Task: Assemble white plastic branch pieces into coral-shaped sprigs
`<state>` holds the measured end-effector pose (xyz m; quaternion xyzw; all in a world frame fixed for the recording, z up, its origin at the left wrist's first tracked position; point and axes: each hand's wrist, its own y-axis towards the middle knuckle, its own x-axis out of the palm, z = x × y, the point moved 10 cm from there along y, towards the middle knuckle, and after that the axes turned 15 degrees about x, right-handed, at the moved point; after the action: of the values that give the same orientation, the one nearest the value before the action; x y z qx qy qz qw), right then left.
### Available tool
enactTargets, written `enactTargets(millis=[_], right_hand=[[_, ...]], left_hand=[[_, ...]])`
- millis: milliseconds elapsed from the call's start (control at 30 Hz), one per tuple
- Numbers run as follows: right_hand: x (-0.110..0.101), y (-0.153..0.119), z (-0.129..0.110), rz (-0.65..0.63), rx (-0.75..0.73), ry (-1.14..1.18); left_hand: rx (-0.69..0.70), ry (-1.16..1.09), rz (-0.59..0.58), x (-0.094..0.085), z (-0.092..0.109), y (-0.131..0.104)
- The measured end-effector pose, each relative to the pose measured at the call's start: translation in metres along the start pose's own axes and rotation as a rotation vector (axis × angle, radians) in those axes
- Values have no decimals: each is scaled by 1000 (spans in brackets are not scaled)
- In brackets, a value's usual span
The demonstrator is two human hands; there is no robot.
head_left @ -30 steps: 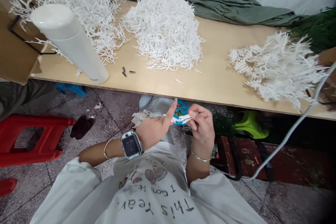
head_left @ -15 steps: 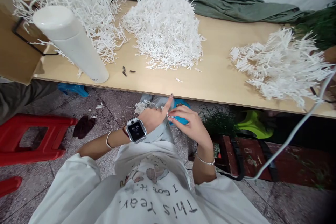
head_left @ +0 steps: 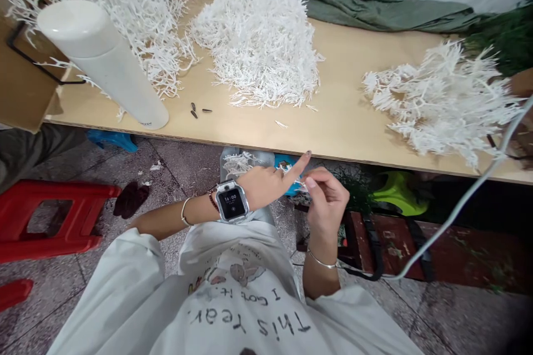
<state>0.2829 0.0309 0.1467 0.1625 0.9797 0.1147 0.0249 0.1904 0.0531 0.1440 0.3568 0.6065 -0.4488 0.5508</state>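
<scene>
Above my lap, my left hand (head_left: 266, 186) is closed with its index finger stretched out. Some white plastic sprigs (head_left: 285, 167) poke out beside its fingers. My right hand (head_left: 327, 199) pinches the end of a small white sprig (head_left: 301, 185) between thumb and fingers, close to the left hand's fingertips. Beyond my left hand, more white branching pieces (head_left: 239, 163) lie around my knees. A big heap of white plastic sprigs (head_left: 262, 39) sits on the table (head_left: 345, 127), with one loose sprig (head_left: 281, 124) in front of it.
A white bottle (head_left: 108, 66) stands at the table's left, before a pile of longer white branches (head_left: 137, 5). Seeds (head_left: 194, 110) lie beside it. Another white bunch (head_left: 437, 100) is at right, near a pale cable (head_left: 462, 205). A red stool (head_left: 50, 216) stands on the floor.
Both hands have shifted to the right. The right hand has turned more upright and its fingers have curled into a tighter pinch on the sprig.
</scene>
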Motion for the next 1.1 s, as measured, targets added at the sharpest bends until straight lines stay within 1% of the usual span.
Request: enactTargets(millis=[67,133,233,333,433,500,533,600,700,733,800,833,867,900,967,1000,1033,1100], right_hand=[[-13,-3,-6,65,1,37],[-24,-5,-12,86,23,51],[-35,-7,-14,58,89,83],[-42,-8,-10,13,172,118],[-45,-9,-5,-12,247,127],[-41,-10,-6,-53,273,83],[-35,-11,-6,-96,281,41],[-17,-14,-5,-239,305,-76],[8,-24,6,-458,350,-216],[11,-26,10,-498,363,-225],[13,-27,16,-532,393,-163],[14,-28,19,-543,417,-104],[15,-29,21,-556,447,-25],[16,-29,21,-569,479,71],[24,-29,17,-602,526,290],[30,-27,12,-622,532,400],[36,-26,3,-647,515,509],[49,-21,-20,-705,418,690]], left_hand=[[36,-3,22,-8,7,1],[68,1,78,-17,13,1],[129,6,153,-25,26,2],[196,-8,155,-25,39,3],[231,-22,157,-28,43,2],[235,-28,143,-28,41,-1],[233,-29,125,-27,38,-2],[208,-25,62,-23,29,-4],[147,-16,-25,-14,11,-6],[140,-24,-46,-11,7,-6],[169,-77,-56,-7,5,-8],[207,-126,-32,-9,7,-10],[250,-190,20,-14,10,-12],[298,-273,98,-23,14,-15],[357,-472,311,-49,17,-22],[347,-578,426,-63,15,-26],[302,-679,545,-75,10,-29],[199,-887,781,-91,-3,-36]])
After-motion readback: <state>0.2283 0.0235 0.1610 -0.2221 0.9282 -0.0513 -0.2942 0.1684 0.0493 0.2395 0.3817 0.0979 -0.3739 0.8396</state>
